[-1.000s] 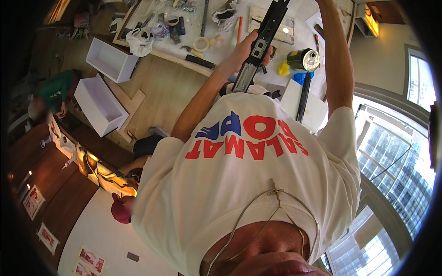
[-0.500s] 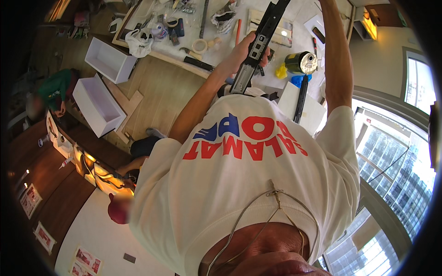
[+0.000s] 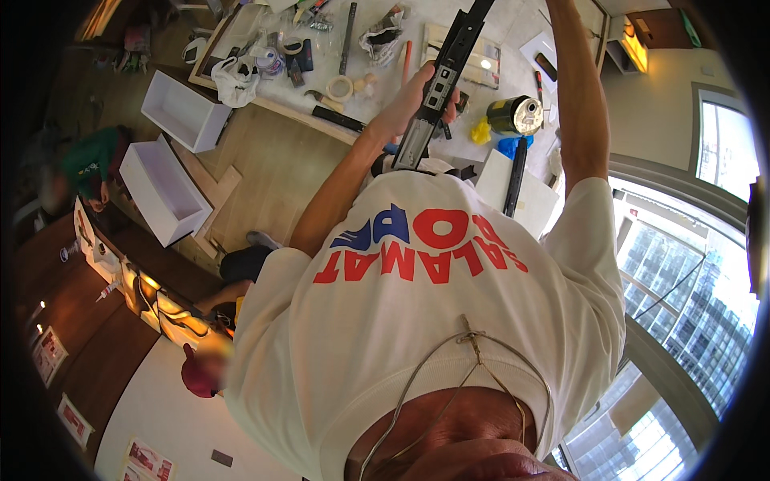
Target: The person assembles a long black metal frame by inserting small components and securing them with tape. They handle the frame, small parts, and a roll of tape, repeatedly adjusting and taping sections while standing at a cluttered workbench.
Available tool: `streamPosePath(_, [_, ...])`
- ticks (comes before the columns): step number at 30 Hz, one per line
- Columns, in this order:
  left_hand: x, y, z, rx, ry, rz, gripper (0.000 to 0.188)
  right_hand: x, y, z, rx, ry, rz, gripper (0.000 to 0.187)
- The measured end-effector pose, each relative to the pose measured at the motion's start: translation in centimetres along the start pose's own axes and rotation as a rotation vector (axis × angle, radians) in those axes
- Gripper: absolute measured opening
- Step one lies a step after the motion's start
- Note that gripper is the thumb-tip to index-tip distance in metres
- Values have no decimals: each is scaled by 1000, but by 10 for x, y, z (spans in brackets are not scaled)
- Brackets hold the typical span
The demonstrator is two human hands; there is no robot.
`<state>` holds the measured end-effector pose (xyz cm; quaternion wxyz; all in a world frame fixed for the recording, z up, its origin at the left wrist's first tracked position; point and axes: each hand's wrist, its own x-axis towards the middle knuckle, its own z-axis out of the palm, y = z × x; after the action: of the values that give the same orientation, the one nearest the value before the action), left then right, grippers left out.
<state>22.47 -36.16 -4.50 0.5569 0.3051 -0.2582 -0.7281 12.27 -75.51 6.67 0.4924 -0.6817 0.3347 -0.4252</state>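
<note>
My left hand (image 3: 407, 103) is closed around a long black and silver metal drawer slide (image 3: 438, 90). The slide tilts away from my chest and runs out past the top edge. Its near end comes close to my shirt. My right forearm (image 3: 579, 96) reaches far forward, and the hand itself lies beyond the top edge. Below that forearm stand a dark can (image 3: 513, 116) with a metal top and a second, black rail (image 3: 516, 178), which lies over a white panel (image 3: 536, 196).
The worktable holds a tape roll (image 3: 339, 88), a hammer (image 3: 323, 100), a black bar (image 3: 338, 119) and a plastic bag (image 3: 235, 82). Two white drawer boxes (image 3: 148, 204) stand on the floor at left. Nearby are a person in green (image 3: 92, 164) and another in a red cap (image 3: 195, 371).
The whole view has shifted slightly, so most things sit a little lower or further left. My left hand keeps its grip on the drawer slide.
</note>
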Motion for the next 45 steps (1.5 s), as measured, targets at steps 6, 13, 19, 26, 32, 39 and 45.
streamPosePath(6, [0, -6, -7, -43, -31, -15, 56, -21, 19, 16, -51, -22, 57, 26])
streamPosePath(13, [-1, -3, -3, -78, -4, -1, 53, -22, 22, 12, 2, -23, 64, 26])
streamPosePath(19, [-1, 0, 1, -29, -2, 10, 55, -25, 21, 13, -5, -24, 96, 26])
streamPosePath(26, [-1, -4, -5, -4, -10, -10, 58, -36, 23, 20, 5, 54, -30, 28])
streamPosePath(32, [0, -5, -3, -35, 4, -6, 53, -44, 24, 14, -6, 94, -131, 30])
streamPosePath(39, [2, -2, -1, 213, 3, 89, 38, -71, -2, 29, 113, 65, 36, 37])
streamPosePath(45, [3, -8, -11, -52, -88, 18, 48, -74, 11, 28, 128, 25, -3, 37])
